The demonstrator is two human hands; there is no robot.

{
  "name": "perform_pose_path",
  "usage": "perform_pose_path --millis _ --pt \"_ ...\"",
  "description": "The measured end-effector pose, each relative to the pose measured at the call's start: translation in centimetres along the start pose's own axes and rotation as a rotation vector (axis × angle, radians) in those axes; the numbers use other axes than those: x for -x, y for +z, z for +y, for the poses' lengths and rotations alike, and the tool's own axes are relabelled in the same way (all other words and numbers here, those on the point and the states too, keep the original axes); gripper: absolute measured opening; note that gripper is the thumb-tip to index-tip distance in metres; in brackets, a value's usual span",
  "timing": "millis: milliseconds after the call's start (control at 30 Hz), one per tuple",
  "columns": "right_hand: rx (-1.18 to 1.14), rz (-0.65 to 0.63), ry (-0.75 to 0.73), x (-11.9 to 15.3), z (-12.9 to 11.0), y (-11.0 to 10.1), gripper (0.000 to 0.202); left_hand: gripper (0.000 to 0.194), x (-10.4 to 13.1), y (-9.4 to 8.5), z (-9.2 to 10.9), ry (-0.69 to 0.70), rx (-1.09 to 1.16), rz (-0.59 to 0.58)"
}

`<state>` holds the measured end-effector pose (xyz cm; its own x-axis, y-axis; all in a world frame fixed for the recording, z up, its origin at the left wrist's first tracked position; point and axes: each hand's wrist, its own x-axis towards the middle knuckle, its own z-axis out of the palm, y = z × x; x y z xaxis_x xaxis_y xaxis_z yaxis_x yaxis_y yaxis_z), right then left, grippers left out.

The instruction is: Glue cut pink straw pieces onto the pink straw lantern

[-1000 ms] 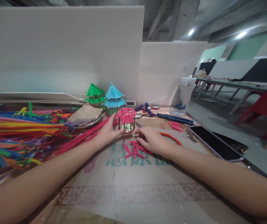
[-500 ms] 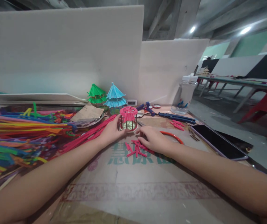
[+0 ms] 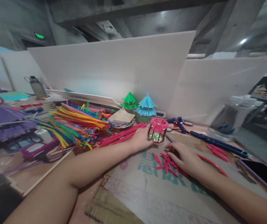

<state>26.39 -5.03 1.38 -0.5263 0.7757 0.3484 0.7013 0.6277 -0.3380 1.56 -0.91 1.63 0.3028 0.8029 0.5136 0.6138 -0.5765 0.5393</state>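
My left hand (image 3: 143, 138) is closed around the left side of a small model pavilion (image 3: 158, 130). The model has a pink roof, dark posts and a pale green base. My right hand (image 3: 182, 157) rests on the cardboard just to the right, its fingers loosely curled and apart from the thumb, with nothing visible between them. Short pink pipe cleaner pieces (image 3: 167, 166) lie in a loose pile beside its thumb. Long pink pipe cleaners (image 3: 121, 136) stretch out to the left of my left hand. Red-orange plier handles (image 3: 214, 165) show partly behind my right wrist.
Green (image 3: 130, 101) and blue (image 3: 146, 105) model pavilions stand behind. Bundled coloured pipe cleaners (image 3: 77, 121) and a purple model (image 3: 2, 121) are at left. A glue gun (image 3: 178, 124), a blue-handled tool (image 3: 217, 144), a water bottle (image 3: 229, 118) and a phone (image 3: 264, 174) are at right.
The view has swung left, bringing the purple model and a dark bottle into sight. My left hand still holds the pink pavilion, now tipped slightly; my right hand stays beside the pink pieces.
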Motion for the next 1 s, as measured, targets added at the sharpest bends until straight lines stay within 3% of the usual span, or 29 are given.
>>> perform_pose_path --millis 200,733,833,1000 --pt "0.012 0.005 -0.017 -0.1 -0.2 -0.2 0.023 0.053 0.2 -0.2 0.0 0.065 0.007 0.025" --pt "0.016 -0.025 0.011 0.3 -2.1 -1.2 0.012 0.017 -0.1 0.9 -2.3 -0.004 -0.037 0.002" --pt "0.019 -0.034 0.015 0.2 -2.1 -1.2 0.012 0.018 -0.1 0.8 -2.4 -0.002 -0.032 -0.006" --pt "0.04 -0.044 0.025 0.1 -2.1 -1.3 0.013 0.036 0.0 0.4 -1.8 0.005 -0.03 -0.012"
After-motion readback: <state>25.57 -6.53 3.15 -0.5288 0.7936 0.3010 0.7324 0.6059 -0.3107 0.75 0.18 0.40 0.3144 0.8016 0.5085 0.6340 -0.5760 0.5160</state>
